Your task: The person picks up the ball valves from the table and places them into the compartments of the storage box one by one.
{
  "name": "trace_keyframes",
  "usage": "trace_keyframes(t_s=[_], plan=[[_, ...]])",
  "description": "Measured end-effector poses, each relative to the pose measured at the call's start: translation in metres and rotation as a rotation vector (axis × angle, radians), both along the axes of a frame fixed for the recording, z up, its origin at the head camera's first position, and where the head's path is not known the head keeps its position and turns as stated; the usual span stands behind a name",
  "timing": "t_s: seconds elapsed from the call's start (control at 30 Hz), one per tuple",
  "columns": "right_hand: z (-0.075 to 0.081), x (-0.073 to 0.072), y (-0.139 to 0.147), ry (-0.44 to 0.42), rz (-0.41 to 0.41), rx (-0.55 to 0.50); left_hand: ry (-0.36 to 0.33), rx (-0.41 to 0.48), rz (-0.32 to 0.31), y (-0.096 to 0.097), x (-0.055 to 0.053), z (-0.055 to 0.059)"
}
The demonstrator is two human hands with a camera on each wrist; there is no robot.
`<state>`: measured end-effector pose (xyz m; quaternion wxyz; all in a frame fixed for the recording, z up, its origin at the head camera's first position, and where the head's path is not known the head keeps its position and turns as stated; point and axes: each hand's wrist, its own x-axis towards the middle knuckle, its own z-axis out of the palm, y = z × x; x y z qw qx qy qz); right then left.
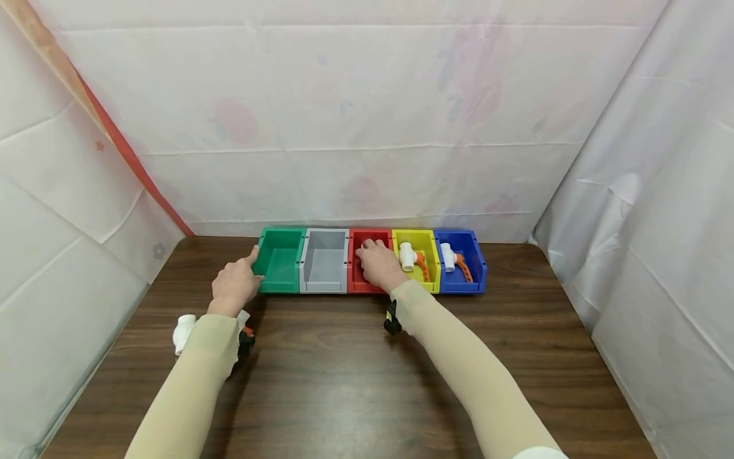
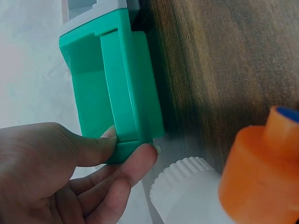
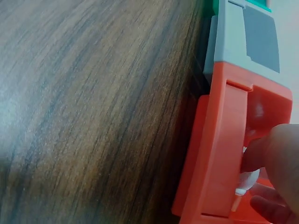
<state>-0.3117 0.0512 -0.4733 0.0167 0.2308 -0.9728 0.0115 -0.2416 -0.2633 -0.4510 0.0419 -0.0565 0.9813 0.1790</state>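
My left hand [image 1: 234,285] is at the left front corner of the green bin [image 2: 122,88]. In the left wrist view its thumb lies on the bin's rim and the fingers curl outside, pinching the wall. My right hand [image 1: 380,262] reaches into the red bin [image 3: 224,154]. Its fingers and thumb hold a white plastic valve [image 3: 249,179], mostly hidden by the hand. To the right, a white valve with an orange handle [image 1: 408,257] lies in the yellow bin [image 1: 417,288], and a similar valve [image 1: 448,257] lies in the blue bin [image 1: 461,288].
Between the green and red bins stands a grey bin [image 1: 323,287]; the bins form one row against the white cloth backdrop [image 1: 355,121]. Under the left forearm, partly hidden, lies another white valve [image 1: 183,332] on the dark wooden table [image 1: 338,370].
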Motion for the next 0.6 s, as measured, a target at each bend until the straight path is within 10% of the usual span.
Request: trace_keyframes(t_s=[0.6], plan=[[0.032, 0.025, 0.037, 0.056, -0.047, -0.320, 0.017, 0.008, -0.001, -0.001, 0.000, -0.001]])
